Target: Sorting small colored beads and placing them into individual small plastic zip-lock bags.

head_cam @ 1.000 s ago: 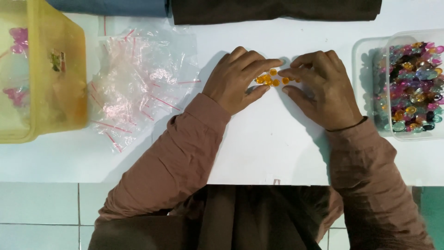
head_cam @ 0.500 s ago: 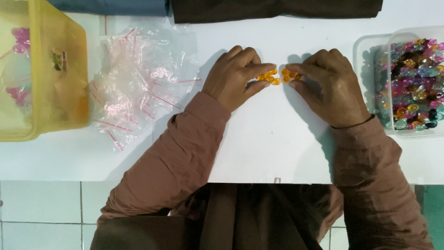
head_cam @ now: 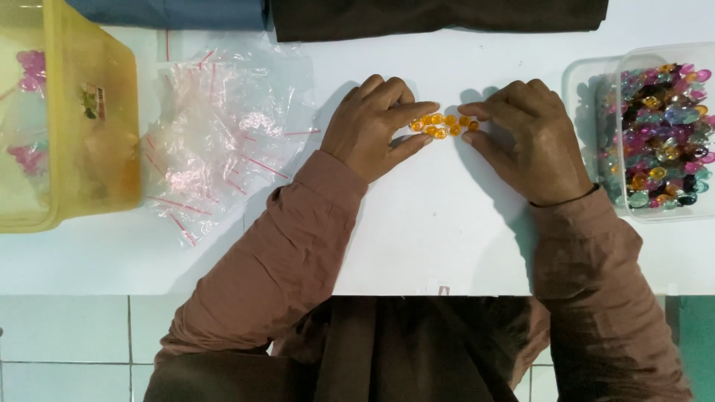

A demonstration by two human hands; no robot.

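White tabletop (head_cam: 417, 238): your left hand (head_cam: 369, 126) and right hand (head_cam: 532, 141) pinch orange beads (head_cam: 443, 125) between fingertips, grouping them; next needs careful gathering.

So the whole thing sits on a plain white worktop (head_cam: 417, 246), smooth and matte, filling most of the view. Lighting is soft and even, coming from above, with only faint shadows falling on the white surface. Below the near edge you can see a floor of pale tiles (head_cam: 67, 342) with thin grey grout lines (bottom left mostly). Way over at the bottom right corner there's a strip of teal floor (head_cam: 698, 335).
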